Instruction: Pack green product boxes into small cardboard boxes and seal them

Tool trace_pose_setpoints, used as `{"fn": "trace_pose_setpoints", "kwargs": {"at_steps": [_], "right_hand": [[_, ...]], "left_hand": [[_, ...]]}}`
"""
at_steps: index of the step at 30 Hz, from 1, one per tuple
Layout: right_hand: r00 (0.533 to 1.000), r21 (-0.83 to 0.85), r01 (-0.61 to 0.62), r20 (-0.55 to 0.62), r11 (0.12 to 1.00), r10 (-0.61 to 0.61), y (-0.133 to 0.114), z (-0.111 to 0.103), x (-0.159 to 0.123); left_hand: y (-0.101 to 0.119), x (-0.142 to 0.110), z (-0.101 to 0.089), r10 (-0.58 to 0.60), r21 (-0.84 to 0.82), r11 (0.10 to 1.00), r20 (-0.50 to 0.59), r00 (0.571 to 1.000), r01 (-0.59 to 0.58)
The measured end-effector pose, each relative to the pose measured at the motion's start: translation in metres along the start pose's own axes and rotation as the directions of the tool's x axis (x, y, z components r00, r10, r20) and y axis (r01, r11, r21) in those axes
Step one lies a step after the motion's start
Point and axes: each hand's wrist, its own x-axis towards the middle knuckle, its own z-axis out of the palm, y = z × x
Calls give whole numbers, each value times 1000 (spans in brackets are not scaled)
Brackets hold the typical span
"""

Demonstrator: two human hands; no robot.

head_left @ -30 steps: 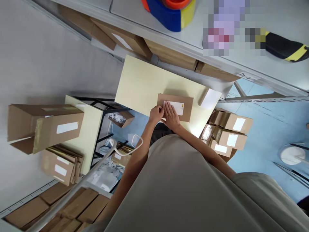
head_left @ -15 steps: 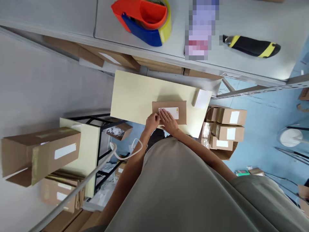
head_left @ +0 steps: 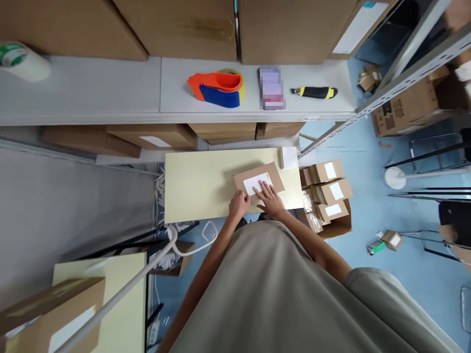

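Observation:
A small brown cardboard box (head_left: 240, 179) lies at an angle on the pale yellow table, with a white label (head_left: 251, 185) on its top. My right hand (head_left: 270, 198) rests flat on the label, fingers spread. At the box's near left corner my left hand (head_left: 239, 205) is closed, fingertips together beside the label's lower end. What those fingers hold, if anything, is too small to make out. A stack of white labels (head_left: 289, 158) sits at the table's far right corner.
Beyond the table (head_left: 195, 189) runs a grey shelf (head_left: 121, 93) bearing a tape dispenser (head_left: 221, 90), a phone (head_left: 271, 88) and a utility knife (head_left: 315, 92). Labelled boxes (head_left: 333, 191) are stacked at right. A white bent rod (head_left: 147, 267) crosses the left foreground.
The view has shifted, showing more of the shelf. The box is now turned at an angle. My right hand still lies on the label, and my left hand stays closed at the box's near left corner.

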Motion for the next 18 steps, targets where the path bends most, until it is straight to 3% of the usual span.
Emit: {"fn": "trace_pose_setpoints", "kwargs": {"at_steps": [2, 5, 9, 11, 15, 18], "right_hand": [[988, -4, -150, -41, 989, 150, 9, -2, -16], [934, 38, -339, -105, 940, 341, 24, -5, -31], [779, 289, -572, -104, 768, 619, 36, -9, -31], [761, 454, -544, -85, 705, 643, 36, -12, -29], [842, 624, -320, -158, 713, 516, 22, -21, -38], [847, 696, -239, -192, 677, 496, 9, -34, -54]], "left_hand": [[-7, -5, 2, -1, -48, 999, -15, 1000, 1], [-18, -14, 5, -50, -145, 988, -20, 999, 46], [-28, -26, 10, -121, -267, 959, -84, 989, 94], [-29, -30, 11, -134, -346, 933, -87, 987, 96], [-26, -37, 5, -107, -457, 887, -60, 992, 68], [-25, -43, -3, -117, -494, 868, -122, 986, 42]]}}
